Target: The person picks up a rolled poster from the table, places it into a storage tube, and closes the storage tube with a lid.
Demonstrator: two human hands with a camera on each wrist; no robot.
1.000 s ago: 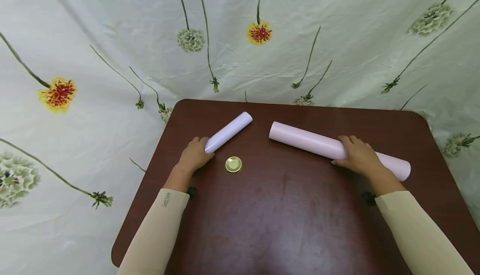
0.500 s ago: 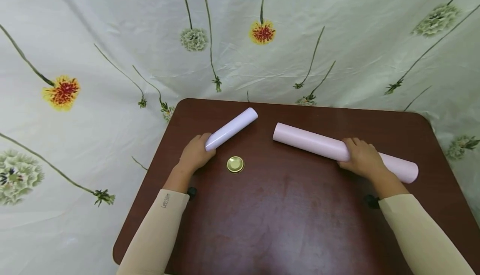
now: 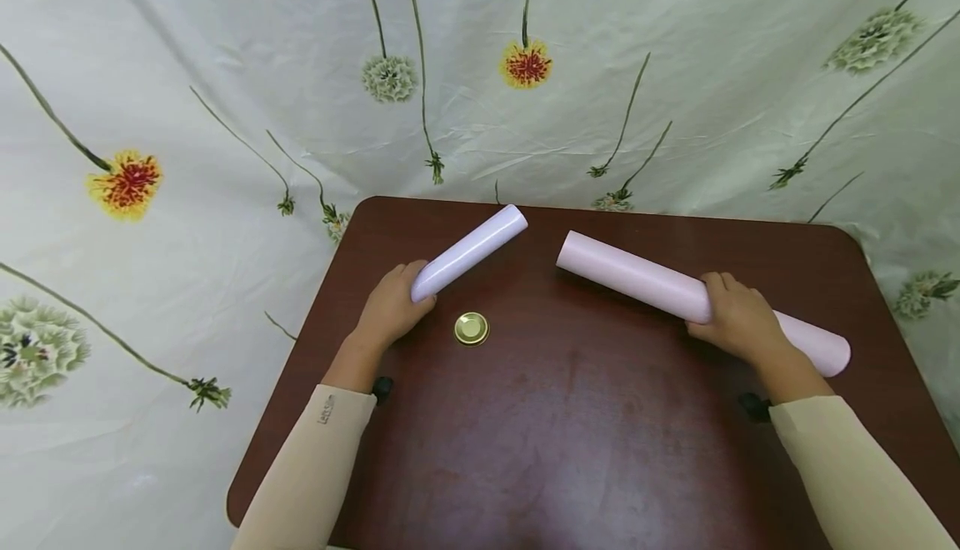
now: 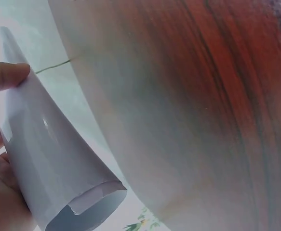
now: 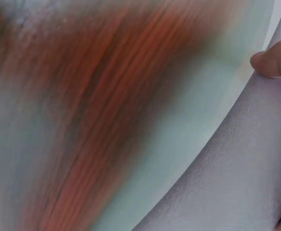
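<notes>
On the left of the table, my left hand (image 3: 393,304) grips the near end of a slim, glossy, pale lavender rolled sheet (image 3: 468,254). The left wrist view shows thumb and fingers around this rolled sheet (image 4: 58,139), which has a hollow end and an overlapping edge. My right hand (image 3: 742,317) holds a longer, thicker pale pink roll (image 3: 633,275) right of its middle, the fingers over its far side. Fine scratches mark the pink roll (image 5: 227,168) in the right wrist view. Between the hands, nearer the left, lies a round gold lid (image 3: 472,328).
A dark reddish-brown table (image 3: 525,450) with rounded corners lies under both hands. Behind it and to its left hangs a pale floral cloth (image 3: 300,50), close to the table's back edge.
The far end of the lavender rolled sheet has moved up and to the right. The pink roll has shifted right and tilted more, its left end higher. The lid stays on the table.
</notes>
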